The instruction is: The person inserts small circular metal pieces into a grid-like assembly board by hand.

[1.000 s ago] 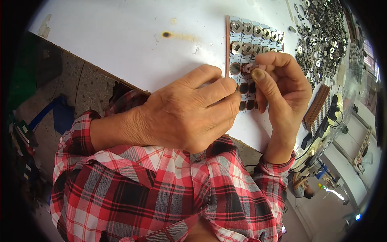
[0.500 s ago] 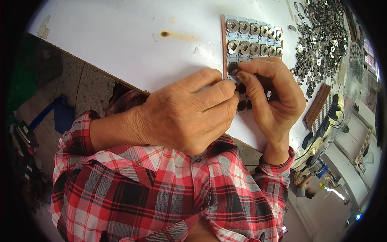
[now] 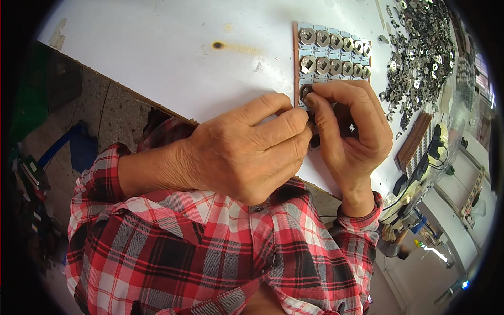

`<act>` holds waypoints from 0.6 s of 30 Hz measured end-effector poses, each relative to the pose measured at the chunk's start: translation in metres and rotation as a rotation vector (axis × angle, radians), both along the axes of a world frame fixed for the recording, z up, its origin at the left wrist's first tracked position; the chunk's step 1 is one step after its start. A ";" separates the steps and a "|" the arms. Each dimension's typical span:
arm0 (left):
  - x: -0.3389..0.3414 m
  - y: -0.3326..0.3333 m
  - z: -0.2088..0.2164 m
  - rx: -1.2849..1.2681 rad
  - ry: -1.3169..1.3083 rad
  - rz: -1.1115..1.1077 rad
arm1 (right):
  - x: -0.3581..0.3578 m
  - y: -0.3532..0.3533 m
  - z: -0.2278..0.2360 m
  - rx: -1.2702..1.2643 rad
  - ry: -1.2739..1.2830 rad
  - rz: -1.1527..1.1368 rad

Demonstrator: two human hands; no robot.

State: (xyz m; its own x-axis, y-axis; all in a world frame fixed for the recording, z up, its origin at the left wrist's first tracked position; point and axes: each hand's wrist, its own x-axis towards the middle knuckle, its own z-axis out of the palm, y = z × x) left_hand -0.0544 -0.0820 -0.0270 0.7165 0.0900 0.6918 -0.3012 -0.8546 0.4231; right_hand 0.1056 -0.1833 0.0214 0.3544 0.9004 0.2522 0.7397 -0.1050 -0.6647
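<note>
A flat panel with a reddish-brown edge lies before me, carrying rows of pale blue-grey pieces. Round silvery metal parts with dark square openings sit on its two far rows. My right hand pinches a small dark round metal part between thumb and forefinger, at the left end of the third row. Beside it, my left hand is closed, fingers curled over the panel's near left corner. Its fingertips meet the right hand's, and whatever they hold is hidden. Both hands cover most of the nearer rows.
A large heap of loose small metal parts spreads over the white table at the far right. Nearer on that side lie stacked brown strips and a black power strip. The table's front edge runs diagonally on the left.
The panel has shifted slightly right and nearer to me. The round part in my right fingers has tilted and shows more of its rim. My left hand has barely moved.
</note>
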 end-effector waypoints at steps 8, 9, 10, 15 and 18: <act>0.000 0.001 0.000 0.008 0.016 -0.005 | -0.004 0.000 -0.002 0.004 0.037 -0.071; 0.000 0.001 0.000 0.008 0.016 -0.005 | -0.004 -0.001 -0.002 -0.007 0.048 -0.086; 0.001 0.001 0.000 0.004 0.009 -0.003 | -0.004 -0.001 -0.002 -0.008 0.048 -0.086; 0.002 -0.003 -0.001 -0.030 -0.010 -0.001 | 0.005 0.000 -0.002 0.017 0.097 0.024; 0.002 -0.003 -0.002 -0.029 -0.029 0.009 | 0.007 0.000 0.003 -0.081 0.134 0.034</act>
State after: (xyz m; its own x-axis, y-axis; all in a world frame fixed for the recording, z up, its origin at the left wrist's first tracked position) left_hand -0.0525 -0.0845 -0.0288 0.6955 0.1165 0.7090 -0.3056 -0.8451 0.4387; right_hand 0.1123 -0.1829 0.0247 0.3486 0.9281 0.1305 0.6490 -0.1386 -0.7480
